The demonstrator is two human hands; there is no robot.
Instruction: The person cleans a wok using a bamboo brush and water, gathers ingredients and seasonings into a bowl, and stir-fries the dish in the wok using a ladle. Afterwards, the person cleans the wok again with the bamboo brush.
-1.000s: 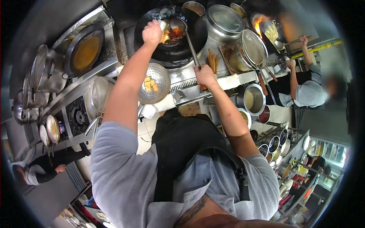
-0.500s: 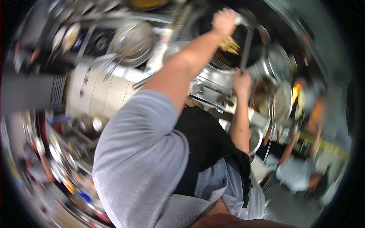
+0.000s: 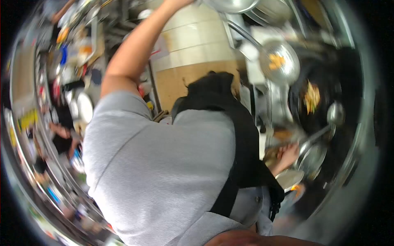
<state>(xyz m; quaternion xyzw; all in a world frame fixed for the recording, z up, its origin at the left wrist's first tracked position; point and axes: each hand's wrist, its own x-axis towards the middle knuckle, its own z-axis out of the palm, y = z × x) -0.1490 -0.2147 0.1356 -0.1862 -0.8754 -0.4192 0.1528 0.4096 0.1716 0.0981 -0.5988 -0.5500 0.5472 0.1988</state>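
Note:
My left hand is at the top edge, cut off by the frame, beside a round metal vessel; its fingers are hidden. At the lower right, my right hand is closed around the handle of a ladle, whose bowl lies by the far side of a dark wok. Yellowish strips of food are in the wok. Between the wok and the floor gap, a perforated skimmer holds golden-brown pieces. The picture is blurred by motion.
Round pans and lids stand beyond my right hand, with an orange flame near them. On the left are crowded shelves, a white plate and other people. Tiled floor shows at the top.
The view has swung round to the left. My left hand has left the wok and reached out to the top edge. My right hand still holds the ladle.

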